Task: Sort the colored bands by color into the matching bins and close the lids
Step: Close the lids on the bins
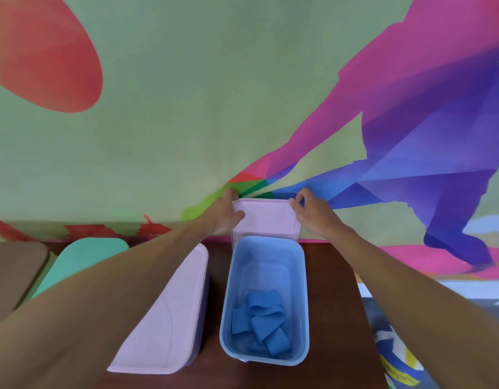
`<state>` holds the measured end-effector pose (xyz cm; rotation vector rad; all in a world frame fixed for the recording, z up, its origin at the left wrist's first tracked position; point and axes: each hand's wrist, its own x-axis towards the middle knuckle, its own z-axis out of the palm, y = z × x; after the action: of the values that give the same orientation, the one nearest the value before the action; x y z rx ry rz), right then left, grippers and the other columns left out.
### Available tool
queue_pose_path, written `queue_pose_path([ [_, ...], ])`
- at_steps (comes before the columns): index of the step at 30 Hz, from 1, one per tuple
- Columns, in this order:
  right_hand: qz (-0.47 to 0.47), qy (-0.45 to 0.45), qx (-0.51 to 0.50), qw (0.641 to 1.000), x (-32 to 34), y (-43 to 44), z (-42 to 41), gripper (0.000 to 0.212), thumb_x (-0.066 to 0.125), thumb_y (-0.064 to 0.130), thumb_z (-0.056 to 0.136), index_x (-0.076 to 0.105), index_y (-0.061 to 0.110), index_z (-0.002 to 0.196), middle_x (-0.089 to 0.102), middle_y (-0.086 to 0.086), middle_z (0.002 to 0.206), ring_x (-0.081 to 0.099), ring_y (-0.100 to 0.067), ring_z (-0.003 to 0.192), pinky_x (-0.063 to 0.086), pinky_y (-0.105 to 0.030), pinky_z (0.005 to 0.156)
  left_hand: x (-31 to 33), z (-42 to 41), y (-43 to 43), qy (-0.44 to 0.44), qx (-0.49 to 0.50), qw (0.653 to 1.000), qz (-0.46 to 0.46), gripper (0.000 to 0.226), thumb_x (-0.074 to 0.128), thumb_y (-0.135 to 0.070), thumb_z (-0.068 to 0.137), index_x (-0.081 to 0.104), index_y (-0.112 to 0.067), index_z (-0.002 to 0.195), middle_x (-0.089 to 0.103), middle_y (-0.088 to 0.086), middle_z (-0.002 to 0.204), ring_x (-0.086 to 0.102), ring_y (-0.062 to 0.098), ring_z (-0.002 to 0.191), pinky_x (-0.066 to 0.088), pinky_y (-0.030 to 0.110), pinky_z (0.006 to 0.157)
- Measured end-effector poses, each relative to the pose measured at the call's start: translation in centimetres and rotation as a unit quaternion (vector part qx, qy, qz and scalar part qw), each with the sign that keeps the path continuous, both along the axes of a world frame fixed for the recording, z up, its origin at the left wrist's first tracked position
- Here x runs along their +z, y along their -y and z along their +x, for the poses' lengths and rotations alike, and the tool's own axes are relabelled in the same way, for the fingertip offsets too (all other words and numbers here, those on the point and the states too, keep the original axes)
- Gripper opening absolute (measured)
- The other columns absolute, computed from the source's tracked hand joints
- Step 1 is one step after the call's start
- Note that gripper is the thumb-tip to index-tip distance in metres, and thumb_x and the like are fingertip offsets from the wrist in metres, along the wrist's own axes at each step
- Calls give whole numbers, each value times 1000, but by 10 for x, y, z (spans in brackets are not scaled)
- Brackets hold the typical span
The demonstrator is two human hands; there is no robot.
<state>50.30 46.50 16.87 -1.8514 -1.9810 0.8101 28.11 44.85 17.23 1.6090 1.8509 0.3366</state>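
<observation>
Toward the table's right edge, a pale blue bin (233, 290), open on top. Inside, on its floor at the near end, a loose heap of blue bands (261, 322): flat, wide loops of matte blue, folded and overlapping. Along the bin's far rim, a pale pink lid (266, 219) standing up on edge, with its inner face toward the camera. Gripped at both top corners: left hand (224, 213) curled round the left corner with its thumb on the near face, right hand (312, 213) pinching the right corner. Just left of the blue bin, a pink bin (169, 318) with its cover down. Farther left along the table, a mint-green lid (82, 262), then a brown lid (12, 270), both down flat. Underneath, a dark brown wooden table (332, 304). Behind its far edge, a wall (186, 108) painted pale green, with a red oval and a faceted pink-to-purple figure.
</observation>
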Motion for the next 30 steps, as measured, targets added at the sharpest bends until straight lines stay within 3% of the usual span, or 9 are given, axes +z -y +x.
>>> queue_pose_path([
  [3,-26,-14,-16,999,-1,10,-2,48,27,43,101,54,4,99,67,-13,91,60,-31,86,45,-38,79,-3,5,11,66,54,996,-27,41,46,-38,94,37,-11,125,58,18,92,50,22,62,37,29,59],
  [7,-60,-39,-68,995,1,30,-2,57,21,43,101,62,3,100,69,-17,90,65,-34,81,56,-43,79,-10,7,30,95,74,992,-43,48,36,-46,96,41,-10,128,62,21,114,59,28,81,46,36,77],
  [11,-58,-57,-98,992,4,56,2,47,32,43,99,63,8,94,70,-10,85,67,-32,78,58,-41,74,-4,12,59,169,111,979,-20,39,38,-46,97,50,-10,102,63,10,86,55,23,67,42,30,60],
  [16,-64,-182,-149,970,-7,99,8,22,55,30,90,63,11,98,73,-9,89,61,-18,62,52,-31,61,-4,10,112,242,153,958,-7,23,48,-28,94,55,-7,97,61,6,77,53,16,57,37,23,50],
  [20,-106,-164,-148,969,-27,143,10,48,61,25,84,50,14,129,69,-9,98,65,-19,74,54,-34,65,-23,5,154,238,146,960,-14,11,55,-17,91,48,-12,98,61,10,84,56,19,59,40,24,51],
  [23,-118,-119,-125,978,-41,173,12,37,62,24,83,59,11,118,69,-5,100,65,-23,88,54,-47,84,-37,7,177,217,157,963,-25,33,60,-14,87,41,-10,114,59,10,87,58,20,60,41,26,53],
  [26,-107,-129,-123,978,-50,199,13,37,63,20,84,60,16,120,67,1,104,62,-17,92,51,-33,83,-53,15,200,208,176,961,-46,42,59,-11,87,38,-9,123,62,12,95,60,20,66,44,22,54],
  [30,-72,-103,-121,985,-65,227,12,42,64,19,85,57,16,127,60,-4,111,59,-17,96,49,-31,88,-70,22,228,123,146,980,-57,39,51,-12,91,44,-6,129,62,12,116,61,27,96,48,31,81],
])
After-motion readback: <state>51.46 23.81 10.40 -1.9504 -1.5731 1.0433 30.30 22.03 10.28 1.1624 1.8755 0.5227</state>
